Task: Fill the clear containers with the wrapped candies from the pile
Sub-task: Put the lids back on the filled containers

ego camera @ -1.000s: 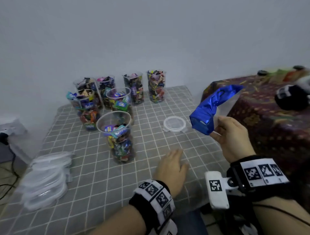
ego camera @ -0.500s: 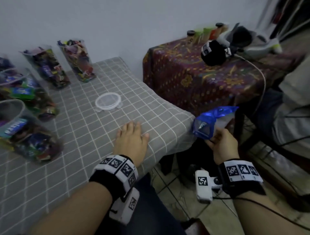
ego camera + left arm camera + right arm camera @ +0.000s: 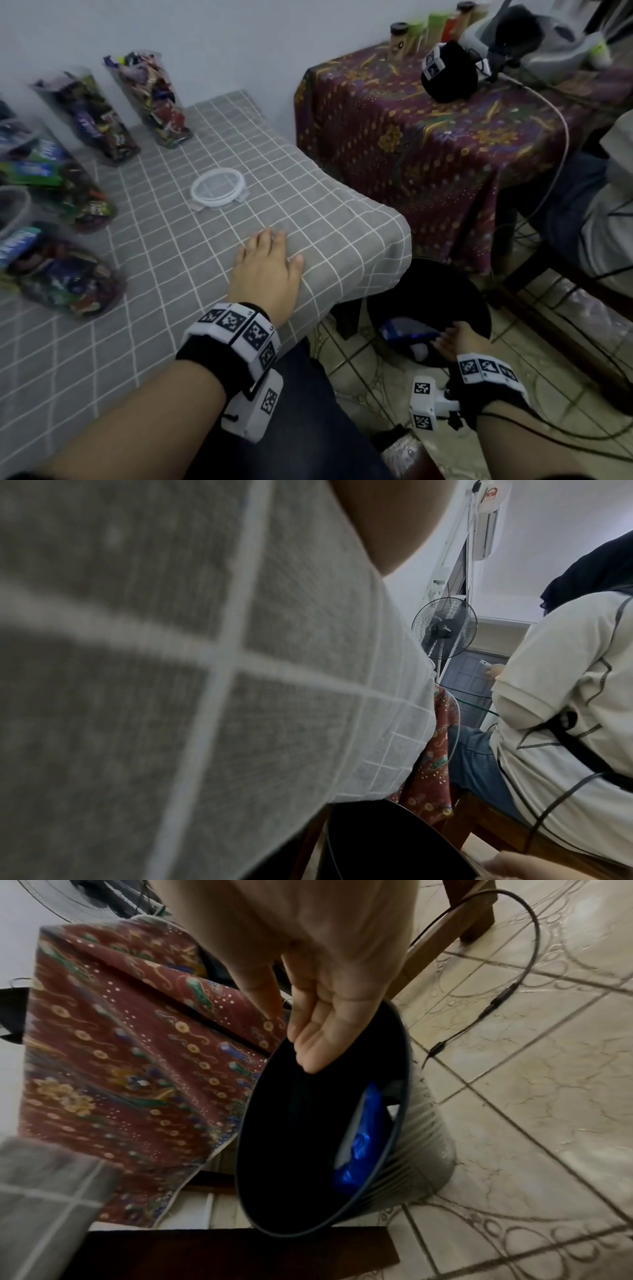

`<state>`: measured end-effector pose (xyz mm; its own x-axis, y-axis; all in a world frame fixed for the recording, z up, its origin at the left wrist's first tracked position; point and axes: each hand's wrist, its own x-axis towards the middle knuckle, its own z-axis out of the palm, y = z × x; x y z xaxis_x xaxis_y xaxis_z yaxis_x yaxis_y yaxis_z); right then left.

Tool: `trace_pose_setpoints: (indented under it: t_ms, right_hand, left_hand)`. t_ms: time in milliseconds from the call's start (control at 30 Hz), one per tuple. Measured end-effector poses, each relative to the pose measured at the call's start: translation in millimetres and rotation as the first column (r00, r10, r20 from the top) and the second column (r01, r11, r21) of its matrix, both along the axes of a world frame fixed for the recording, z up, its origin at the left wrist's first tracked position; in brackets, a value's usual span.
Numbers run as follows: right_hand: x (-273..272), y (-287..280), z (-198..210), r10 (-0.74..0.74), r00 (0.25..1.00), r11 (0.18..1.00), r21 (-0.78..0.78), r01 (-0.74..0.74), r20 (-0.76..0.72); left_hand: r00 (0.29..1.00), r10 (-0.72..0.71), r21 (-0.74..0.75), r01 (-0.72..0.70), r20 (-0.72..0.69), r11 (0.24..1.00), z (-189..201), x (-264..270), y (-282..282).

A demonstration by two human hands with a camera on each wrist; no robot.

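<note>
Several clear containers stuffed with wrapped candies stand along the left of the grey checked table: two tall ones at the back and a nearer one. My left hand lies flat on the tablecloth near the front right corner, holding nothing. My right hand hangs over a black bin on the floor, fingers relaxed and empty. A crumpled blue foil bag lies inside the bin, also visible as the blue bag in the head view. No loose candy pile is in view.
A clear round lid lies on the table beyond my left hand. A side table under a patterned maroon cloth stands to the right with bottles and a black device. A seated person and cables on the tiled floor are at right.
My right hand has gone down from beside the table to the bin and let go of the blue bag, which now lies inside. The left hand stays flat on the cloth.
</note>
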<state>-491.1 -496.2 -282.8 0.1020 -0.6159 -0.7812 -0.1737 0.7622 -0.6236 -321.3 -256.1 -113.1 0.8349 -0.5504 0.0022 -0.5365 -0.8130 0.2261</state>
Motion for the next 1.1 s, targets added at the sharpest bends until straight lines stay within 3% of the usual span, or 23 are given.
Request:
trace_pose_setpoints:
  t_ms: [167,333,467,533,633,767,867,1000,1100]
  right_hand:
    - [22.7,-7.5,33.0,-0.045,0.994,0.992,-0.11,0.056,0.098]
    - [58.8,-7.5,105.4,0.101,0.974,0.943,-0.33,-0.029,0.203]
    - [94.4,18.1,175.2,0.311,0.91,0.839,-0.529,-0.126,0.276]
    - [109.2,38.6,208.1,0.469,0.842,0.733,-0.649,-0.203,0.266]
    - [133.2,69.7,250.9,0.693,0.702,0.511,-0.8,-0.316,0.165]
    - [180.1,101.5,285.7,0.83,0.557,0.225,-0.896,-0.383,-0.029]
    - [215.9,124.1,298.8,0.855,0.448,-0.041,-0.894,-0.446,-0.262]
    - [255.6,150.9,295.4,0.763,0.303,-0.369,-0.77,-0.521,-0.571]
    - [276.3,169.4,288.0,0.646,0.202,-0.531,-0.624,-0.573,-0.736]
  left_hand:
    - [1.0,0.002,0.007,-0.002,-0.01,1.0,1.7,-1.2,0.9]
    - [1.0,-0.004,-0.002,0.004,-0.017,1.0,5.0,-4.5,3.5]
    - [0.999,-0.004,0.005,0.004,-0.041,1.0,5.6,-4.8,8.1]
    - [1.0,-0.006,0.013,0.006,-0.023,1.0,5.9,-5.8,13.0]
    - [1.0,0.005,0.032,-0.004,-0.029,0.999,4.3,-6.1,23.2]
    - [0.998,0.045,0.037,-0.044,-0.042,0.998,1.5,-5.1,38.8]
    - [0.997,0.067,0.029,-0.066,-0.027,0.997,-0.1,-4.9,52.6]
    - [0.993,0.114,0.061,-0.112,-0.027,0.992,-2.6,-4.4,73.1]
    - [0.989,0.15,0.068,-0.149,-0.01,0.987,-3.7,-3.6,88.4]
